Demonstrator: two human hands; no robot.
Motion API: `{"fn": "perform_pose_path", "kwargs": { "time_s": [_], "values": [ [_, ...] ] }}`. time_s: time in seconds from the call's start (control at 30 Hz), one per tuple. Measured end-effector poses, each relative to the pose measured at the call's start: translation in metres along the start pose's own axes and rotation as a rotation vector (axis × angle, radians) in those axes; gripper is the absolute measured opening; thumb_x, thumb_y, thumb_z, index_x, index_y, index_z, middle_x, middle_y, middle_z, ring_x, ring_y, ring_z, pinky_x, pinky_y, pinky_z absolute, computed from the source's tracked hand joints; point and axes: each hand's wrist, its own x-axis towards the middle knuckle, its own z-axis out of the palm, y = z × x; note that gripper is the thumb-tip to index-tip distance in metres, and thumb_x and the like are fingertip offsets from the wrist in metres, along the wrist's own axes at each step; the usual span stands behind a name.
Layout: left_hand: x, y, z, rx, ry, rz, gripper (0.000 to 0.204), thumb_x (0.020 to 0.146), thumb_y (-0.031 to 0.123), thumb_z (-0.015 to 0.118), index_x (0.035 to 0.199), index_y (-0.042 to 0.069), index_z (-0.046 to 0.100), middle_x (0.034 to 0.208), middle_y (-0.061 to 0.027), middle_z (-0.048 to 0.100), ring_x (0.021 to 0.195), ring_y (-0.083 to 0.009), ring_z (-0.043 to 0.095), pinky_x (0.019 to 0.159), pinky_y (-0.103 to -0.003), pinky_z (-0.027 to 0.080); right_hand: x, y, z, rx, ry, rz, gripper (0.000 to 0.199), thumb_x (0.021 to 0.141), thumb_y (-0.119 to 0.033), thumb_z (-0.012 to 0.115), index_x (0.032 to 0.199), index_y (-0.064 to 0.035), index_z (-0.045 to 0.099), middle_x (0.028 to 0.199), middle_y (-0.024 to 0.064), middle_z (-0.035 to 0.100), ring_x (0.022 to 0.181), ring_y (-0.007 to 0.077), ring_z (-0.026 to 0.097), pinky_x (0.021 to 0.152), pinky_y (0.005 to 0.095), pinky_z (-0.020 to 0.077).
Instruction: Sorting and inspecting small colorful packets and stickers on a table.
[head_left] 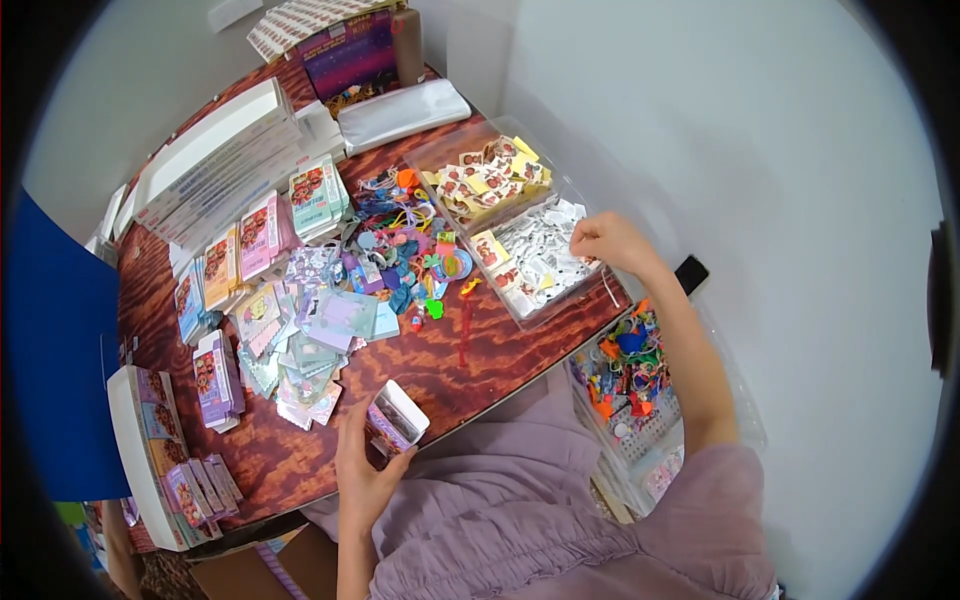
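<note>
While curled around a small open purple-and-white printed cardboard box [395, 420], left hand [362, 470] at the near edge of the dark reddish wood-grain worktop [440, 365]; fingers [350, 428] wrapped on the box's left side, thumb on its near side, open white mouth tilted up and away; box thus held just above the worktop edge, touching nothing else visible.

Right hand [612, 243] reached out over the clear plastic tray [520, 300] at the far right of the worktop; fingers pinched narrow above the tray's compartment of small white paper slips [540, 250]; cannot tell whether a slip sits between the fingertips.

Just beyond those right fingers, second compartment of small yellow-and-red printed stickers [490, 180]; to their left, heap of small multicoloured plastic trinkets [405, 245], blue, pink, orange and green; near the heap's close side, thin red plastic stick [465, 325] lying alone on the wood.

Between the two hands and leftward, loose pile of shiny pastel holographic cards [305, 350]; further left of the left fingers, stacks of flat-folded printed boxes [215, 380] in purple, pink and teal; beyond those, long white cardboard carton [210, 150] lying along the far edge.

Below the right forearm, off the worktop, white plastic basket [640, 435] of bright mixed toys; lilac gathered fabric [520, 510] across the lap beside the left wrist.
</note>
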Motion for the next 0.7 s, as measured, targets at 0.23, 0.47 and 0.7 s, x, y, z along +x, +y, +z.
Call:
{"fn": "perform_pose_path", "kwargs": {
  "time_s": [0.23,0.47,0.7],
  "values": [
    [-0.001,0.001,-0.001,0.073,-0.001,0.041,0.077,0.067,0.006,0.082,0.138,0.002,0.05,0.126,-0.017,0.058,0.117,-0.0347,0.056,0.1,-0.043,0.045,0.001,-0.017,0.015,-0.335,-0.087,-0.08,0.016,0.075,-0.015,0.077,0.079,-0.0032,0.068,0.064,0.0082,0.062,0.064,0.0217,0.062,0.06,0.0353,0.0478],
    [0.0,0.002,-0.003,0.057,-0.028,0.033,0.078,0.068,0.007,0.082,0.139,0.004,0.049,0.127,-0.0169,0.057,0.117,-0.0348,0.056,0.098,-0.043,0.047,0.007,0.005,0.01,-0.056,-0.04,-0.063,0.014,0.074,-0.012,0.076,0.077,-0.0025,0.066,0.066,0.0054,0.064,0.063,0.0161,0.061,0.058,0.034,0.0473],
    [0.001,0.003,-0.003,0.083,-0.042,0.009,0.078,0.068,0.008,0.081,0.14,0.004,0.049,0.127,-0.0168,0.057,0.117,-0.035,0.056,0.098,-0.042,0.047,0.006,-0.01,0.028,-0.048,0.004,-0.11,0.009,0.074,-0.002,0.072,0.08,-0.002,0.066,0.068,0.0051,0.063,0.062,0.0153,0.062,0.058,0.032,0.0487]
  ]
}}
